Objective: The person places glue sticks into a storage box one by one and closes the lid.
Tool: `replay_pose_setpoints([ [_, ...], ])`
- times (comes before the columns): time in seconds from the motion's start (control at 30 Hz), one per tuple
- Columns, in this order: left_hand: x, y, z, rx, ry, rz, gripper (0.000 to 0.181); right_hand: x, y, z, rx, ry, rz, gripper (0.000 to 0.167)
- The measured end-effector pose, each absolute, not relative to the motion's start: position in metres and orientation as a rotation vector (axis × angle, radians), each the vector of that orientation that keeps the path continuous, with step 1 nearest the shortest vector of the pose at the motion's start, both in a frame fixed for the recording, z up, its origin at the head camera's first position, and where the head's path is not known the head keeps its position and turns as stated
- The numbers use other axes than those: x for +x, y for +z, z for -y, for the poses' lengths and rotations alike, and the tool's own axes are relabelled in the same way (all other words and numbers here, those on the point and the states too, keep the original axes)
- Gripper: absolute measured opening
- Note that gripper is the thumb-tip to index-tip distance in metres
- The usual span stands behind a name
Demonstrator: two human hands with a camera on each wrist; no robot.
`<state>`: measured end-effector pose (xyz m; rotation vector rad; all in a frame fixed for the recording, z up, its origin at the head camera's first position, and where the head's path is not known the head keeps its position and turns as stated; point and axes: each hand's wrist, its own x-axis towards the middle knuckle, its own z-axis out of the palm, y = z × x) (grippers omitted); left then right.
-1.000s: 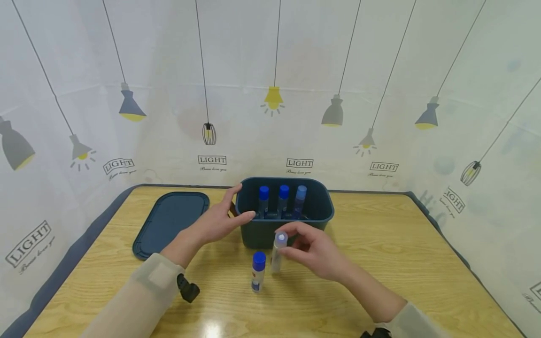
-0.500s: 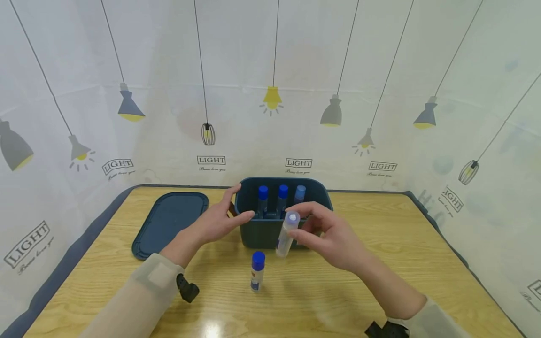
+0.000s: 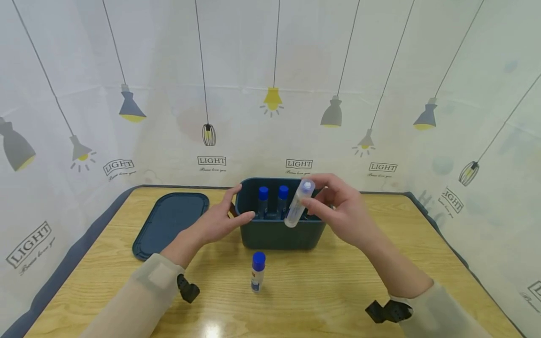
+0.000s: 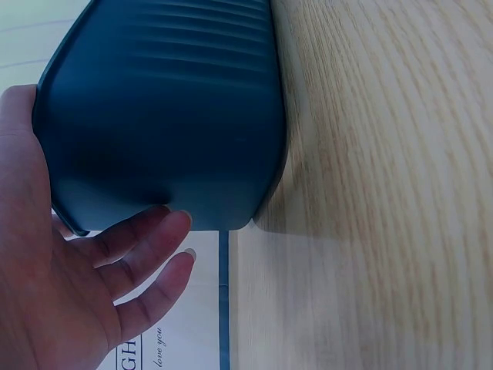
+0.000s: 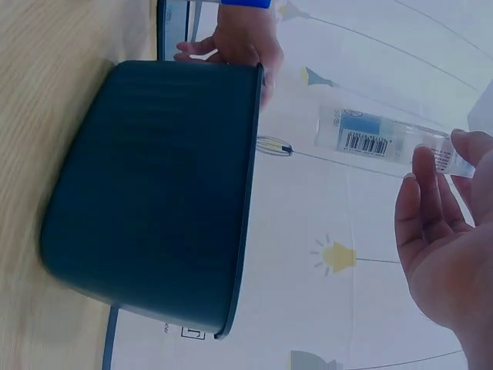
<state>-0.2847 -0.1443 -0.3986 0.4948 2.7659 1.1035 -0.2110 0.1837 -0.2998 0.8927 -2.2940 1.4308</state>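
Lid [image 3: 169,225]: lies flat at the left of the table [image 3: 338,291]; a low sweep of the left wrist could nudge it, since the two overlap in the head view.
Left hand [image 3: 220,217]: if it pulls unevenly, the bin [image 3: 279,238] could skid or tip; palm turned toward the bin, thumb hooked over the near rim, index finger over the left end, the other fingers loosely bent by the end wall, so it grasps the bin.
Standing glue stick [image 3: 258,272]: upright and alone on the near side; narrow, so a brush from a forearm would probably topple it.
Blue-capped sticks [image 3: 263,193] [image 3: 283,193]: two show upright inside the bin; a careless bump from the right could knock them over.
Clear tube [image 3: 297,206]: held in the air over the bin's near rim, tilted, top to the right and far; lowered here, its bottom could catch the rim, or slip, being held only near the top.
Right hand [image 3: 340,213]: reaches in from the near right, thumb and forefinger pinching the tube; it hides the bin's right part, so contact there could go unseen.
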Motion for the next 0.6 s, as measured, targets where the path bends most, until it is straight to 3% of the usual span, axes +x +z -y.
replay_pose_setpoints([
  [0.27, -0.284, -0.398, 0.144, 0.506, 1.119, -2.752, 0.104, -0.229, -0.298, -0.189, 0.756, 1.439, 2.314, 0.034],
  [0.6, -0.285, -0.398, 0.144, 0.5, 1.114, -2.76, 0.104, -0.256, -0.322, -0.194, 0.659, 1.471, 2.416, 0.034],
])
